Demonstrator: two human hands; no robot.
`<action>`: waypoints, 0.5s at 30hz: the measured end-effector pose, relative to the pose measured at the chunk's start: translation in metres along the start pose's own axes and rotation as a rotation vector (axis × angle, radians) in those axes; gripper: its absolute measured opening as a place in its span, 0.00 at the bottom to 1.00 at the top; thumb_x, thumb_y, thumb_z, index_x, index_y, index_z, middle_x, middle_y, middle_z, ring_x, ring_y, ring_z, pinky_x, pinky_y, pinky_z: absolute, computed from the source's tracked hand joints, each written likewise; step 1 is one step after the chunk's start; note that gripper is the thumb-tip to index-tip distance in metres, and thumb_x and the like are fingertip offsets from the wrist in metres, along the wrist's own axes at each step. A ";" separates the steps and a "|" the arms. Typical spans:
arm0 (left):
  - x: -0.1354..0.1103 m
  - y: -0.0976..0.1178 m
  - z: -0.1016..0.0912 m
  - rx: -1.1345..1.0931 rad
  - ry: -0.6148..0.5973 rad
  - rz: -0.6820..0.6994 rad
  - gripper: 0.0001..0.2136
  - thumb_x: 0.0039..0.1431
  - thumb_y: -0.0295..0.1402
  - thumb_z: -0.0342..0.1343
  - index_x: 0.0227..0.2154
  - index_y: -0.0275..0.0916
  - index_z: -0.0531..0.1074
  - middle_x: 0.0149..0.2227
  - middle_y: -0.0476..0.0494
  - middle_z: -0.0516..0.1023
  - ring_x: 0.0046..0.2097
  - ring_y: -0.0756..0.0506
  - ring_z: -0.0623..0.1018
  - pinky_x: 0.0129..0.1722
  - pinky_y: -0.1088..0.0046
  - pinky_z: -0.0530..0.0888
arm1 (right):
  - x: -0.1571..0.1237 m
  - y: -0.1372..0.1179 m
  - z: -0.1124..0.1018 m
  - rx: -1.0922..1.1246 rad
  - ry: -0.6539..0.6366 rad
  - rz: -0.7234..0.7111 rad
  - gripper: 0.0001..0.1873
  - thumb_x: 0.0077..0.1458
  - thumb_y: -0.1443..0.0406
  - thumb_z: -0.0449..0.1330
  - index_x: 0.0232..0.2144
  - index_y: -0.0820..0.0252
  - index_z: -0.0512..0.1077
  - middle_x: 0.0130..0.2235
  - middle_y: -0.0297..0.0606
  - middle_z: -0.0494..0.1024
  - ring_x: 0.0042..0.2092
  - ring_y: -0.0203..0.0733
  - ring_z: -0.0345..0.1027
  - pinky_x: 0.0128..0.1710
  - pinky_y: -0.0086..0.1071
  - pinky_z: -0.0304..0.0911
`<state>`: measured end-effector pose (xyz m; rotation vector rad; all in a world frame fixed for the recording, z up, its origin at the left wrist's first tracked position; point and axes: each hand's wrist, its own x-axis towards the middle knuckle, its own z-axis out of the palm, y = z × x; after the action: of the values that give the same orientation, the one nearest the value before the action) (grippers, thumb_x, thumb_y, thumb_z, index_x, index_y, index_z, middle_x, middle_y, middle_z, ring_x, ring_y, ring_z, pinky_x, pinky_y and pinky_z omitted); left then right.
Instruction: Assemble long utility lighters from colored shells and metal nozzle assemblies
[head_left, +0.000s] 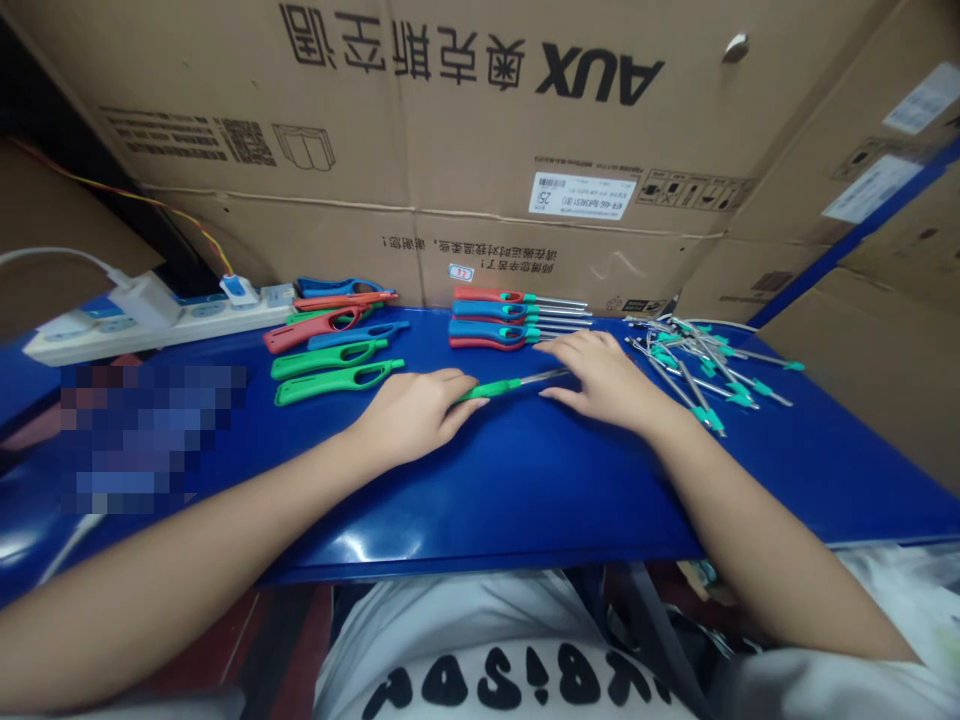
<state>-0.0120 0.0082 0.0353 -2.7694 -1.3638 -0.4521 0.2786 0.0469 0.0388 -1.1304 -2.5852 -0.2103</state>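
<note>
My left hand is closed around the green handle of a long-nosed gas lighter, held over the middle of the blue table. The lighter's metal tube points right and ends between the thumb and fingers of my right hand, which is curled around its tip. Just behind lies a neat stack of red and blue lighters with their metal tubes on. To the left are loose green, red and blue lighter handles without tubes. A pile of metal tubes with teal ends and wires lies to the right.
A large cardboard box walls off the back of the blue table. A white power strip with plugs and cables sits at the left rear. A blurred-out patch covers something at the left. Another cardboard panel stands at the right.
</note>
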 end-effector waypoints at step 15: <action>0.001 -0.008 -0.001 0.067 0.022 0.067 0.17 0.72 0.42 0.48 0.50 0.41 0.77 0.46 0.45 0.84 0.41 0.42 0.83 0.31 0.70 0.71 | 0.001 0.011 0.004 0.190 -0.048 -0.091 0.13 0.68 0.61 0.55 0.44 0.59 0.78 0.46 0.45 0.82 0.48 0.48 0.74 0.54 0.44 0.58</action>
<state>-0.0181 0.0133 0.0360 -2.7384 -1.2531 -0.4244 0.2855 0.0556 0.0357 -0.9626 -2.6354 0.0431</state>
